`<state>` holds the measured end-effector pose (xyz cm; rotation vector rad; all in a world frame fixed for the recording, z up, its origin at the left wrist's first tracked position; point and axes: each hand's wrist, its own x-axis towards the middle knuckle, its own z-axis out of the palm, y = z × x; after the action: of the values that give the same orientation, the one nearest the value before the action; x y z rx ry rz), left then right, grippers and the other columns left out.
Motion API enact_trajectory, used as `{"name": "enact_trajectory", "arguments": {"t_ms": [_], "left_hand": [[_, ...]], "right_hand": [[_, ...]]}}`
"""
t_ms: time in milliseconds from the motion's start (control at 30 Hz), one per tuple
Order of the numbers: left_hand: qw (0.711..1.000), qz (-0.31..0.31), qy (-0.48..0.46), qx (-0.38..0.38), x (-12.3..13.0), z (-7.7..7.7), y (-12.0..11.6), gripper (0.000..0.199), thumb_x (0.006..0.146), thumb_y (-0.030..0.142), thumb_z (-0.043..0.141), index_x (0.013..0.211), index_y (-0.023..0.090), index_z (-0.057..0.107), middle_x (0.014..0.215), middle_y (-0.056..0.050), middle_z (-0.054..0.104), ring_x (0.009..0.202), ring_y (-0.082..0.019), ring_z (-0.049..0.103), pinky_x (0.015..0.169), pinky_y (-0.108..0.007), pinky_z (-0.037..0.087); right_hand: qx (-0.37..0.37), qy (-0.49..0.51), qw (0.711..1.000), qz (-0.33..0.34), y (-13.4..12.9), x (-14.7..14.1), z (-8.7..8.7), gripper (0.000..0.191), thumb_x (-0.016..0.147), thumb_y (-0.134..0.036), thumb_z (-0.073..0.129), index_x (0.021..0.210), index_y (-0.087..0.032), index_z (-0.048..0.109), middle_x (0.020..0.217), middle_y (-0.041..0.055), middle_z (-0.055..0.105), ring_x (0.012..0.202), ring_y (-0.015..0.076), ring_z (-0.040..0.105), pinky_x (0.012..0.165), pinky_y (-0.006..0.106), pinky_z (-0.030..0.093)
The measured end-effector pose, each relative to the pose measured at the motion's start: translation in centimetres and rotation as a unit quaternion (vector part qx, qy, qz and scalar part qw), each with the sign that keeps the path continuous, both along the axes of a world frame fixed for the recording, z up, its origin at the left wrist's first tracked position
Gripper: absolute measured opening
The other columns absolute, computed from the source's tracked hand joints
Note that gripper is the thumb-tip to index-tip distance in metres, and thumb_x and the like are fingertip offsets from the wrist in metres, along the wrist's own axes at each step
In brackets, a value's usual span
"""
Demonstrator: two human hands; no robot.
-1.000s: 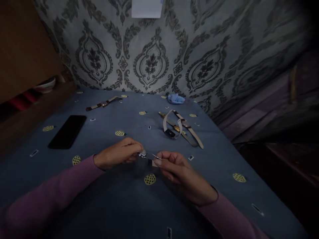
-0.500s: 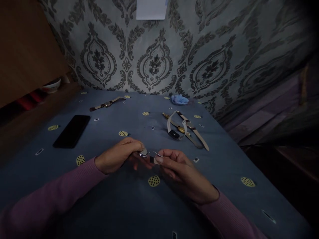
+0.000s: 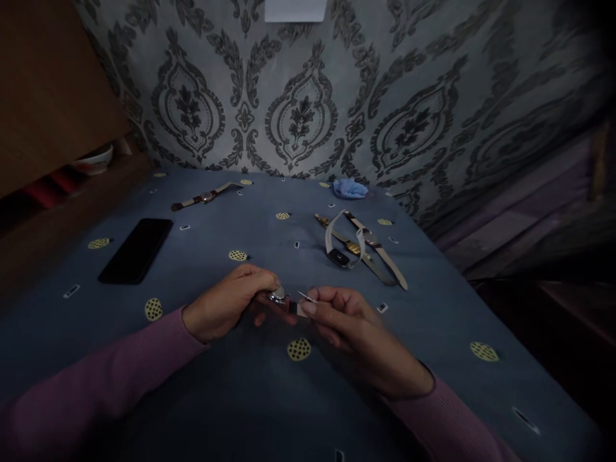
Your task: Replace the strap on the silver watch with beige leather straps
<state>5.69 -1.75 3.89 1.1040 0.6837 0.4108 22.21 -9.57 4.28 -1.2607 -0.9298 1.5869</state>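
Observation:
Near the middle, my left hand [image 3: 235,298] grips a round silver watch case [image 3: 278,295] between thumb and fingers. Just right of it, my right hand [image 3: 349,321] pinches a short strap piece [image 3: 301,310], dark at one end and pale at the other. A thin metal tool or pin [image 3: 306,296] also sticks out from those fingertips toward the watch case. Whether the strap touches the case is too dark to tell.
A black phone [image 3: 136,251] lies at left, with a strapped watch [image 3: 206,197] behind it. Right of centre are a pale-banded smartwatch [image 3: 338,258], a gold watch [image 3: 353,247] and a brown-and-beige watch [image 3: 369,238]. A blue cloth [image 3: 350,188] rests near the wall.
The view has shifted slightly. Both hands keep nearly the same pose, with the watch case, strap piece and thin metal item still held.

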Motion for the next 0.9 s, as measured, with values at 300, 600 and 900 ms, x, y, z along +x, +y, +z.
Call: {"name": "enact_trajectory", "arguments": {"t_ms": [300, 600, 900], "left_hand": [[0.999, -0.007, 0.029, 0.021, 0.04, 0.04, 0.15, 0.025, 0.072, 0.027, 0.048, 0.050, 0.018, 0.039, 0.055, 0.000, 0.049, 0.062, -0.014, 0.063, 0.041, -0.018, 0.032], [0.999, -0.006, 0.028, 0.021, 0.06, 0.27, 0.06, 0.025, 0.070, 0.027, 0.049, 0.049, 0.019, 0.038, 0.050, 0.002, 0.041, 0.060, -0.014, 0.061, 0.041, -0.019, 0.032], [0.999, 0.001, 0.033, 0.018, 0.06, 0.61, 0.07, 0.022, 0.068, 0.027, 0.048, 0.049, 0.019, 0.041, 0.051, 0.002, 0.042, 0.059, -0.014, 0.059, 0.041, -0.019, 0.031]], "right_hand": [[0.001, -0.009, 1.000, 0.008, 0.02, 0.09, -0.04, 0.022, 0.074, -0.033, 0.073, 0.068, -0.015, 0.062, 0.040, -0.0105, 0.035, 0.038, 0.0036, 0.018, 0.038, 0.021, 0.009], [-0.015, -0.013, 1.000, 0.006, 0.31, 0.00, 0.10, 0.023, 0.074, -0.035, 0.072, 0.068, -0.015, 0.062, 0.040, -0.0098, 0.037, 0.038, 0.0031, 0.019, 0.037, 0.020, 0.009], [-0.002, -0.025, 1.000, 0.007, 0.22, -0.13, 0.10, 0.022, 0.077, -0.035, 0.069, 0.068, -0.015, 0.062, 0.041, -0.0096, 0.035, 0.038, 0.0037, 0.018, 0.036, 0.021, 0.007]]}}
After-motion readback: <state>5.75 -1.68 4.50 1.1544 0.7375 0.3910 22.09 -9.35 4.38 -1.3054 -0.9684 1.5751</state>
